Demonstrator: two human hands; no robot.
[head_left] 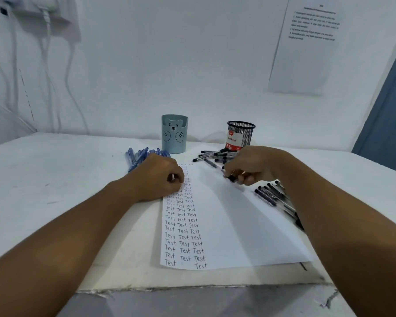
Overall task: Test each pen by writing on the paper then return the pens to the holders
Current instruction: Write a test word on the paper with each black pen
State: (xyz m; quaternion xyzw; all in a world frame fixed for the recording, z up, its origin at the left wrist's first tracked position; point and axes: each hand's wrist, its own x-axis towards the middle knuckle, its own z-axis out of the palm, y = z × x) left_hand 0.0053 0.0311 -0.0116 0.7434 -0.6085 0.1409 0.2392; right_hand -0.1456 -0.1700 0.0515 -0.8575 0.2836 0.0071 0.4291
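- My left hand (pixel 160 177) rests on the upper left edge of the white sheet of paper (pixel 226 216), fingers curled into a loose fist, nothing visibly held.
- My right hand (pixel 249 168) hovers over the paper's upper right edge; fingers curled, pinching a black-capped clear-barrelled pen (pixel 231 178). The cap end shows below my fingertips; the rest is hidden.
- The paper carries three handwritten columns of the word "Test" down its left side; rows near my left hand are too small to read. The third column reaches the bottom; the middle column has a gap in the last row.
- Pale blue cylindrical plastic holder with a bear face drawn on it (pixel 174 133) stands upright behind the paper.
- Black wire-mesh holder (pixel 241 135) stands upright to its right; the red-and-white label reads "Ball Pens". Brand mark is too blurred.
- Loose blue pens (pixel 136 157) lie just left of the bear holder.
- Loose black-capped pens (pixel 215 155) lie in front of the mesh holder; a second group of black pens (pixel 272 195) lies beside the paper's right edge, partly under my forearm.
- Printed sheet on the wall (pixel 306 46), upper right; text unreadable.
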